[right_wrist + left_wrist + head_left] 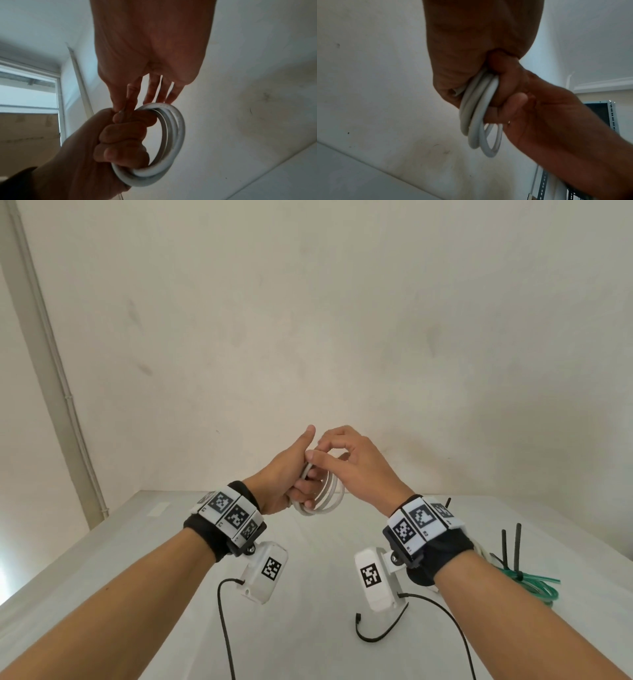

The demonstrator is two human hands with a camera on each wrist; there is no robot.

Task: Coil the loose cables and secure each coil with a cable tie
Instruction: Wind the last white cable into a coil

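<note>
left hand [287, 477] raised above the bench [102, 559], fingers curled tight round one side of a white cable coil [325, 494], thumb sticking up. seen in the left wrist view as several pale loops [476, 121] bunched in the fist [471, 54], hanging below the knuckles. same coil [173, 135] in the right wrist view: round, a few turns thick, clear of the bench, held up in front of the wall [342, 320].

right hand [352, 463] close against the left, thumb and forefinger pinched together at the top of the coil, other fingers [154, 89] spread and loosely straight behind the loops. hard to tell whether the pinch closes on a strand of the cable or on something thinner; too blurred there.

on the bench, right of the right forearm, a green cable coil [537, 583] lying flat, with a dark tie [513, 546] cinched round it and its ends standing upright. nearer the middle, under the right wrist, a loose black cable tie [373, 635] lying curved on the surface, apart from both coils.

black wrist bands [219, 529] on both arms, each carrying white tiles printed with black square codes; small characters beside the codes too small to read. white camera housings [263, 570] hanging under each wrist, each with one more square code, thin black leads [226, 628] trailing down. no brand name readable anywhere.
</note>
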